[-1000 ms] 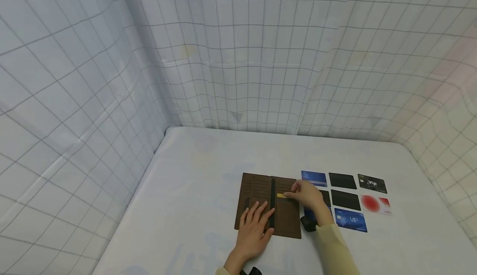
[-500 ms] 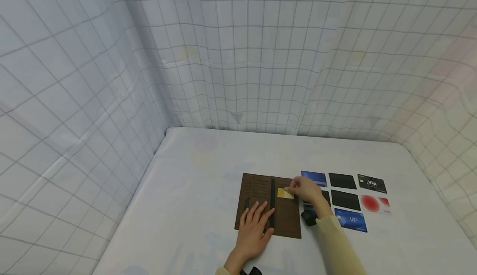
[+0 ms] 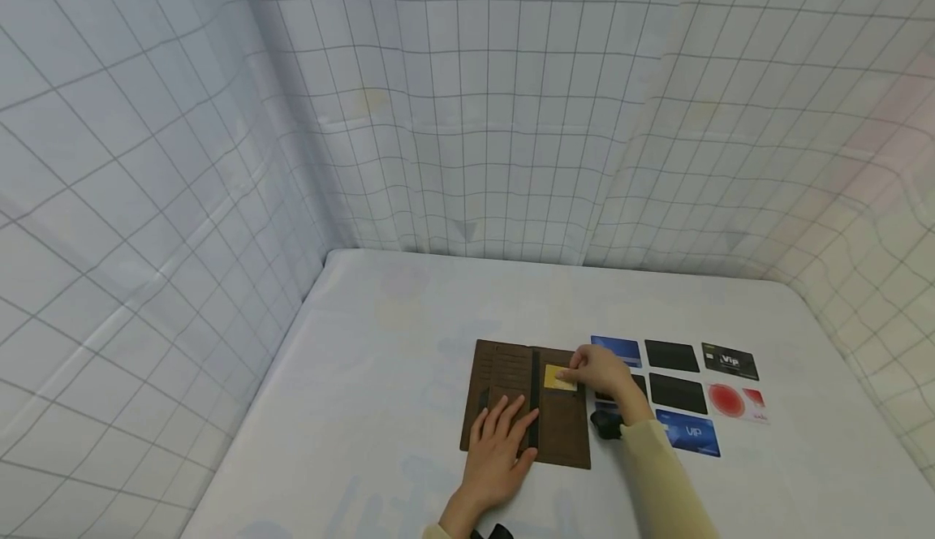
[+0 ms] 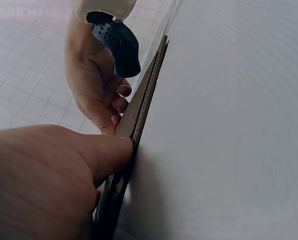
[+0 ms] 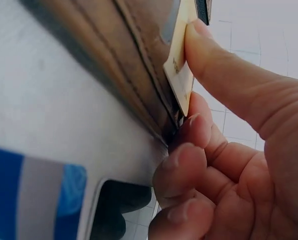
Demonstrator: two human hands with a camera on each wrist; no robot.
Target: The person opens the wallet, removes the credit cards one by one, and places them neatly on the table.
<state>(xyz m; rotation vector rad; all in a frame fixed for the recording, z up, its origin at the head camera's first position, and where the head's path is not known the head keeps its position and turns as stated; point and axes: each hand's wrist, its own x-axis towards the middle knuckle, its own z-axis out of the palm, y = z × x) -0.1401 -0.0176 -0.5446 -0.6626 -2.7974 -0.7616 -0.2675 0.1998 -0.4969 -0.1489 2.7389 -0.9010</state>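
Wallet (image 3: 526, 401) lies open and flat on the white table (image 3: 380, 377), and your left hand (image 3: 499, 450) rests on its near left half with the fingers straight and spread, pressing it down without gripping. Your right hand (image 3: 601, 370) pinches the yellow card (image 3: 558, 377) between thumb and curled fingers at the upper part of the wallet's right half; the right wrist view shows the card (image 5: 180, 65) edge-on at a slot's lip, held at its outer end. How deep it sits in the slot, you cannot tell from here.

The risk, as it looks, is the card catching on the slot's edge and bending, since you hold it at the far end. If it is tilted against the opening, it may jam. Your left hand holds only the other half, so the wallet could slide toward the cards (image 3: 690, 377) laid out in rows just right of it and scatter them.
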